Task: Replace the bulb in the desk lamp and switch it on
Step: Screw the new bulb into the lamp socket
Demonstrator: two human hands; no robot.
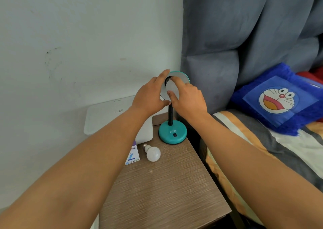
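Teal shade [183,75]: your left hand [150,96] cups its rim, fingers spread wide around it, so keep that steady. Between your right hand's [188,96] thumb and forefinger sits the white bulb [172,89], pinched lightly at the socket. Turn it straight, not tilted. Below your wrists, the other bulb [153,152] lies beside its box [132,156], near the base switch [174,134].
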